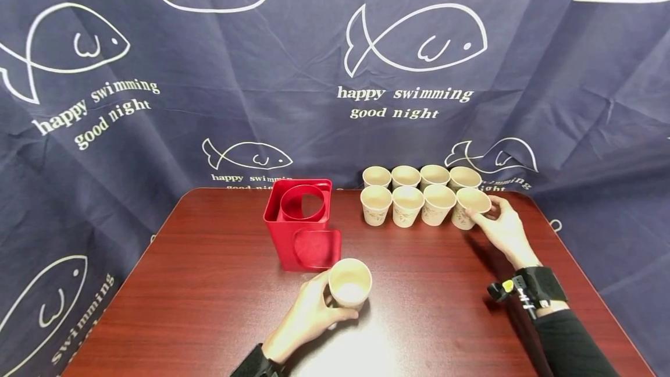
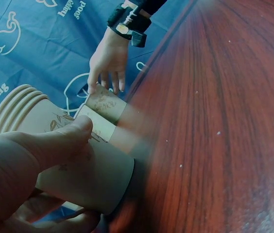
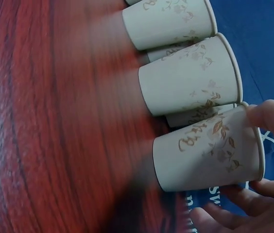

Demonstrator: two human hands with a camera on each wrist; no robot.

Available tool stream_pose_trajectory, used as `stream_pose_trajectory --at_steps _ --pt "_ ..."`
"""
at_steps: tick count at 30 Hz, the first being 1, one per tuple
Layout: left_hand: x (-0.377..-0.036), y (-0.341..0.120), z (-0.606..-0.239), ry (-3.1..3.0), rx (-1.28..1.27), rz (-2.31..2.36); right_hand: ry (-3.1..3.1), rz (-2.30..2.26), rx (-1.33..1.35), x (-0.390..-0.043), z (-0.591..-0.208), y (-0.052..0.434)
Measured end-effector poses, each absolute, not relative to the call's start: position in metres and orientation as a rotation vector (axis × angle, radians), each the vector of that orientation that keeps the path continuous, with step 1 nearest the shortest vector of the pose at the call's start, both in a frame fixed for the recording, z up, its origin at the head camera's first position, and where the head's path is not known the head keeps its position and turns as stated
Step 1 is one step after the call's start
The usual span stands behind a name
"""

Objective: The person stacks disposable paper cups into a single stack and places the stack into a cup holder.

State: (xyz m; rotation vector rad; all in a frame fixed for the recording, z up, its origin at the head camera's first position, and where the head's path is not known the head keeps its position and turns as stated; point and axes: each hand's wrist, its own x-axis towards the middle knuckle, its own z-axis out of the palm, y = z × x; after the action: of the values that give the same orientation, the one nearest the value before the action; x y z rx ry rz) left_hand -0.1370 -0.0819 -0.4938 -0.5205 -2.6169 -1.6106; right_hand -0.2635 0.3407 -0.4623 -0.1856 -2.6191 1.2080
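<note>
My left hand (image 1: 312, 307) grips a small stack of nested paper cups (image 1: 350, 284) near the middle of the table. Several rims show on that stack (image 2: 59, 131) in the left wrist view, with the left thumb (image 2: 64, 141) across its side. At the right end of the front row, my right hand (image 1: 505, 228) holds a white paper cup (image 1: 464, 217) with a brown leaf print. The right thumb (image 3: 268, 114) lies at its rim, and the other fingers come round the far side. This cup (image 3: 207, 150) stands beside its neighbours.
Two rows of upright paper cups (image 1: 407, 214) stand along the table's back right. Left of them is a red square container (image 1: 285, 237) with a round ring on top and a tray-like front. A dark blue fish-print cloth (image 1: 303, 86) hangs behind the reddish wooden table (image 1: 199, 272).
</note>
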Motion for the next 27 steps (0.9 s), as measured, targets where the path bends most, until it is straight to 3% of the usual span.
stream_pose_trajectory --at_steps 13,27 --pt "-0.137 -0.081 -0.494 -2.613 -0.527 -1.633 -2.587 1.138 -0.211 -0.249 -0.454 0.345" --pt "-0.138 -0.082 -0.495 -2.613 -0.526 -1.614 -2.522 1.222 -0.048 -0.203 -0.417 0.322"
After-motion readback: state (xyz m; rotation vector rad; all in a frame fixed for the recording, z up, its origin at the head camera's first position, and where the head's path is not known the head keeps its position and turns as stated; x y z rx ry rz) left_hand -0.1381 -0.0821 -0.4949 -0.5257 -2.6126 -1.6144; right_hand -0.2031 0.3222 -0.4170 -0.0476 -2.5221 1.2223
